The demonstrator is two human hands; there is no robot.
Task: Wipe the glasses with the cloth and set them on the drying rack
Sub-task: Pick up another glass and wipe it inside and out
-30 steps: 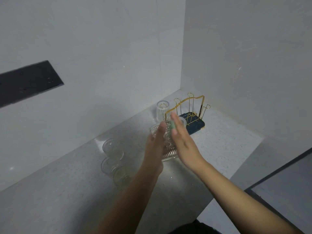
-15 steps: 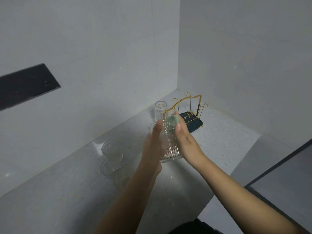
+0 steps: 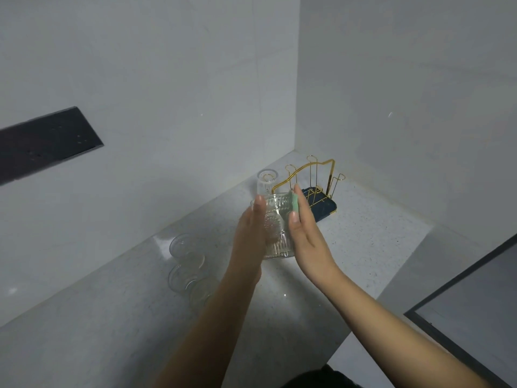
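A clear ribbed glass is held above the counter between both hands, mouth up. My left hand grips its left side, thumb along the wall. My right hand holds a small green cloth against the glass's right rim, between thumb and fingers. Behind them stands the drying rack, gold wire on a dark blue tray. One glass sits upside down on the rack's left peg. Three more glasses stand on the counter to the left, partly behind my left forearm.
The pale speckled counter runs into a corner of grey walls, with the rack close to that corner. A dark-framed edge borders the counter at the right. A dark panel is set in the left wall.
The held glass has turned from tilted to more upright. My right hand with the cloth has shifted along its right side and rim. The rack and the other glasses have not moved.
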